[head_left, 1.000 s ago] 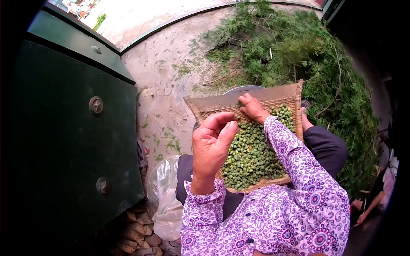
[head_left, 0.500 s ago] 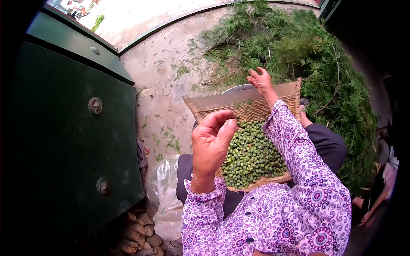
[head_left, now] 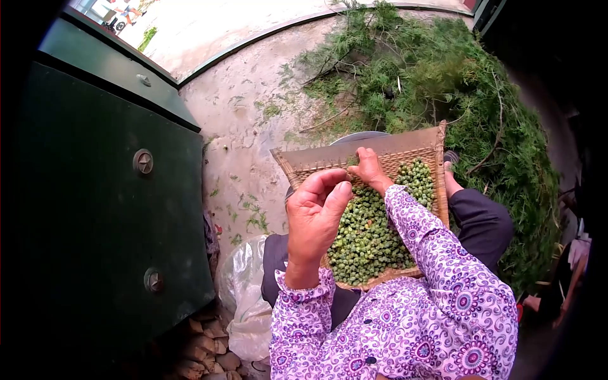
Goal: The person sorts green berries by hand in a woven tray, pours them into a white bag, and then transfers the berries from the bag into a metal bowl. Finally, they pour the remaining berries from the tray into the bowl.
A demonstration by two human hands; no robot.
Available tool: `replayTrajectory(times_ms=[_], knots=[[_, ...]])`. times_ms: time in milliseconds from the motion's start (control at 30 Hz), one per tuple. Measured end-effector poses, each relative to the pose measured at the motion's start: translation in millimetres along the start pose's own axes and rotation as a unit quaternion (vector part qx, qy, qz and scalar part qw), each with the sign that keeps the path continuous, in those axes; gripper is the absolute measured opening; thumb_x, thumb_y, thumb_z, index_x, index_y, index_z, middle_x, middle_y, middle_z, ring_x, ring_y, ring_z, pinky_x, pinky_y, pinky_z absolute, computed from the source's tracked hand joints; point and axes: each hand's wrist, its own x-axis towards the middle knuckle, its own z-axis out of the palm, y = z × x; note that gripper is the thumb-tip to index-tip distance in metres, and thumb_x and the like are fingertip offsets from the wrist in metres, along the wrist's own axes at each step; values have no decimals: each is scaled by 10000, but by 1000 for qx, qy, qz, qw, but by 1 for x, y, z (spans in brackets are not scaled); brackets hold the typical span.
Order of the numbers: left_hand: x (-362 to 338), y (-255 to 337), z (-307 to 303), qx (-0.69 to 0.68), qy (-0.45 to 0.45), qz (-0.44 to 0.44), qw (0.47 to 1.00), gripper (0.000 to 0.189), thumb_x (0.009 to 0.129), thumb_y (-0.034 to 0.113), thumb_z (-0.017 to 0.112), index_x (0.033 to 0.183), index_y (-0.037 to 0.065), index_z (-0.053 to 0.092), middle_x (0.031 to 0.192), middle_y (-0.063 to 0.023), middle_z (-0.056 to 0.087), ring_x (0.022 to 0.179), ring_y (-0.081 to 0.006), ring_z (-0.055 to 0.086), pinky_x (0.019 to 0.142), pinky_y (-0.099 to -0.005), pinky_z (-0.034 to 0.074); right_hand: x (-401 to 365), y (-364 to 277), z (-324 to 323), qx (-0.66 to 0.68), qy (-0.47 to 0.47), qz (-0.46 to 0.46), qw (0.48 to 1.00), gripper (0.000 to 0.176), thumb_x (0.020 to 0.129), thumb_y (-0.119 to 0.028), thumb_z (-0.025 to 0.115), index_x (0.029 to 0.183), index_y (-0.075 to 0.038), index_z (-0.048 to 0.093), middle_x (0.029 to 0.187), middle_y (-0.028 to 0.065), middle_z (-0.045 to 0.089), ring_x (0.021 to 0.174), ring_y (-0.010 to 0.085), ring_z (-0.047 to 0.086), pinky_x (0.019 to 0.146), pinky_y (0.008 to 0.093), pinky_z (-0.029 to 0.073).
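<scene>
My left hand (head_left: pixel 313 218) is raised over the left side of a woven wicker tray (head_left: pixel 306 166), thumb and curled fingers closed in a pinch. Whatever sits between its fingertips is too small to make out. Just beyond them, my right hand (head_left: pixel 370 171) is over the tray, its thumb and fingertips drawn together close to the left fingertips. What it grips, if anything, is hidden. A heap of small round green cones (head_left: pixel 370 237) fills the near part of the tray, which rests on my lap. More cones show to the right of my right wrist.
A big pile of cut evergreen branches (head_left: pixel 443 82) covers the floor ahead and to the right. On the left stands a dark green metal door (head_left: pixel 114 190). A clear plastic bag (head_left: pixel 248 304) and chopped wood (head_left: pixel 206 348) lie by my left leg. A round metal rim (head_left: pixel 361 136) shows behind the tray.
My right hand has come back from above the tray's far edge, near the branches, to the left hand's fingertips. It was open before. The left hand has barely moved.
</scene>
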Motion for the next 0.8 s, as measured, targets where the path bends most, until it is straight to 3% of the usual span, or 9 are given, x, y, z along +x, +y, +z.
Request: replayTrajectory(times_ms=[67,200,333,467,567,667,733,767,800], knots=[[-1,-1,-2,-4,2,-1,1000,213,840,105,593,1009,-24,583,916,-81,630,732,-100,598,686,-217,483,0,-3,-6,18,-35,-20,999,508,597,-196,789,946,5,480,945,213,508,875,350,520,771,410,443],[-4,8,-2,-16,2,-9,1000,207,835,77,598,1015,-24,579,917,-50,614,765,-78,568,696,-196,461,-6,-1,-28,4,24,15,1000,548,586,-231,803,967,-6,481,950,210,504,876,349,525,767,403,450],[-6,7,-3,-26,-9,-21,999,205,830,52,604,1020,-20,576,908,-16,599,789,-50,537,697,-171,433,-4,-7,-17,-42,-30,41,998,535,597,-237,791,961,-13,470,954,209,482,874,363,525,746,432,450],[-7,7,-4,-17,3,-8,1000,225,841,114,595,1016,-26,580,931,-85,623,746,-105,597,705,-224,485,-1,-10,-8,-38,-48,14,998,359,669,-166,720,921,-44,495,921,206,491,853,392,525,727,450,442],[-6,8,-5,-41,-4,-18,999,205,830,61,609,1017,-17,576,901,-9,597,777,-48,535,692,-179,437,6,4,-4,-10,-59,-60,996,239,701,-125,665,859,-33,513,834,194,528,816,386,547,697,449,448],[-4,6,-4,1,-2,-1,1000,227,839,121,599,1013,-24,582,928,-82,626,741,-100,596,694,-218,478,12,11,-4,-78,-68,-81,991,137,727,-56,591,850,-29,537,768,197,549,747,354,575,658,431,462],[-4,5,-4,1,3,2,1000,219,838,123,600,1002,-22,584,922,-76,627,729,-98,594,681,-217,475,33,4,-17,88,-3,-42,995,171,755,-35,589,920,-22,548,776,171,584,709,300,594,636,401,486],[-3,4,-5,1,2,5,1000,219,838,123,600,1002,-22,584,922,-76,627,729,-98,594,681,-217,475,48,0,-37,329,61,63,940,228,760,-57,611,972,-9,543,792,144,596,720,263,595,646,371,496],[-3,3,-6,4,7,-4,1000,207,836,108,605,996,-21,583,889,-44,613,735,-78,569,685,-202,463,61,-15,-65,545,119,165,813,288,765,-80,633,1024,4,538,808,116,609,732,226,596,655,342,505]])
